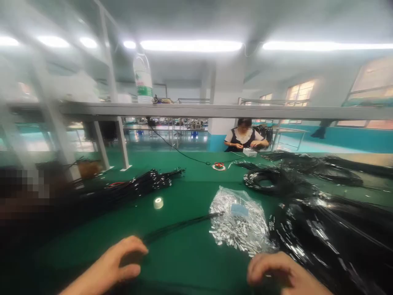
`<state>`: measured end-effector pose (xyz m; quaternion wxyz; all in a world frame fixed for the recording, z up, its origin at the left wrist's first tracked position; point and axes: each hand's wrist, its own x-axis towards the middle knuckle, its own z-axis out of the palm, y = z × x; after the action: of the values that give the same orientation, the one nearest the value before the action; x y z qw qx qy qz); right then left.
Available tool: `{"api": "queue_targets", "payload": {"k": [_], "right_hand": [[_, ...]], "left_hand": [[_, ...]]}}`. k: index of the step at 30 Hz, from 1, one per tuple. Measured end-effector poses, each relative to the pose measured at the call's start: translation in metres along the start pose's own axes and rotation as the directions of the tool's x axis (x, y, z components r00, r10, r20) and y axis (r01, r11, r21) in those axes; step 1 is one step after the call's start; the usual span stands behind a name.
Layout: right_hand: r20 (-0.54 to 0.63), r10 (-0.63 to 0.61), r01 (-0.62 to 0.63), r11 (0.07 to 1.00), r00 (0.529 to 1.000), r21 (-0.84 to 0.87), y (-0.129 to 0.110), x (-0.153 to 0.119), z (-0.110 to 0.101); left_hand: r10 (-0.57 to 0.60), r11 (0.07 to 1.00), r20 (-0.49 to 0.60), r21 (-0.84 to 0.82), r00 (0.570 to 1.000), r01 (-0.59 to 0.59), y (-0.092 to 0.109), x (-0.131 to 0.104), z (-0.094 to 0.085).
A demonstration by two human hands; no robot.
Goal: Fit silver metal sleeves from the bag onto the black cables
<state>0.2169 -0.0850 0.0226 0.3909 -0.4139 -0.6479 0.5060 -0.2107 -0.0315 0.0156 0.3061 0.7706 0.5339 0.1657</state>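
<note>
My left hand [123, 262] is over the green table with thumb and fingers apart and nothing between them, close to the near end of a thin bundle of black wires [181, 223]. The far end of that bundle touches a clear plastic bag [239, 221] full of small silvery pieces. At the bag's near right edge is my right hand [276, 270], its fingers curled; whatever lies under them is too hidden to make out.
Coiled black cables [322, 237] cover the right side. More black wires [147, 182] lie at the left, near a white roll [158, 203]. A shelf [196, 110] holding a bottle [143, 82] spans the table. A person [245, 137] sits beyond.
</note>
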Motion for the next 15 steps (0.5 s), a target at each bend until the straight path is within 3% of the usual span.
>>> {"api": "queue_targets", "payload": {"k": [2, 3, 4, 7, 10, 15], "right_hand": [[-0.178, 0.016, -0.024, 0.999, 0.984, -0.046, 0.009, 0.011, 0.005], [-0.266, 0.04, -0.08, 0.987, 0.963, -0.139, 0.015, 0.02, 0.011], [-0.334, -0.021, -0.088, 0.947, 0.942, -0.308, 0.023, 0.03, 0.018], [-0.328, -0.068, -0.091, 0.89, 0.942, -0.447, 0.047, 0.058, 0.042], [-0.338, -0.088, -0.117, 0.832, 0.937, -0.542, 0.061, 0.072, 0.059], [-0.458, -0.106, -0.225, 0.76, 0.883, -0.61, 0.067, 0.077, 0.074]], "left_hand": [[0.028, 1.0, -0.041, 0.004, 0.999, -0.028, 0.02, 0.026, 0.007], [0.049, 0.998, -0.064, 0.054, 0.997, -0.046, 0.031, 0.04, 0.014], [0.069, 0.995, -0.084, 0.082, 0.994, -0.062, 0.041, 0.055, 0.022], [0.111, 0.983, -0.136, 0.16, 0.985, -0.089, 0.063, 0.093, 0.052], [0.098, 0.96, -0.212, 0.277, 0.972, -0.037, 0.072, 0.118, 0.077], [0.099, 0.913, -0.274, 0.408, 0.957, 0.022, 0.073, 0.131, 0.091]]}}
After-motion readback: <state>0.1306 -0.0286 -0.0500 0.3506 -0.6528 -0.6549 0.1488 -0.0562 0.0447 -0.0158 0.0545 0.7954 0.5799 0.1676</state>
